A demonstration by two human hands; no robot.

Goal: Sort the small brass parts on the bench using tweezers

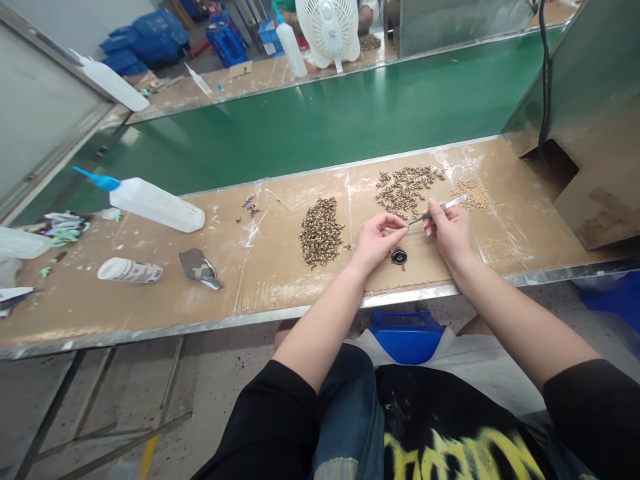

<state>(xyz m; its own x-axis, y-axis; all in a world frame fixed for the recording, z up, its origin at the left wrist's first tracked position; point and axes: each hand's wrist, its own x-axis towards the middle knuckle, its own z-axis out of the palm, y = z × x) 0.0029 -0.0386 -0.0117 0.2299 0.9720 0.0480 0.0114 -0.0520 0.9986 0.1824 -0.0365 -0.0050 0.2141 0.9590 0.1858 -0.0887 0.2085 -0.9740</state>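
Observation:
Metal tweezers point(459, 201) lie in the grip of my right hand point(450, 230), their tips pointing left toward my other hand. Thumb and forefinger of my left hand point(379, 239) are pinched at those tips; whatever sits between them is too small to make out. Just below, on the cardboard, rests a small round black dish point(399, 257). Behind my hands spreads a scatter of small brass-coloured metal pieces point(405, 190). A denser pile of similar pieces point(321, 232) lies to the left. Tiny pale beads point(470, 195) are spread beyond my right hand.
Left on the cardboard-covered bench point(270, 280) lie a blue-tipped squeeze bottle point(157, 203), a white tub point(130, 271) and a crumpled dark wrapper point(199, 267). A green conveyor belt point(310, 120) runs behind. A metal housing point(600, 147) stands right. Across the belt is a white fan point(327, 30).

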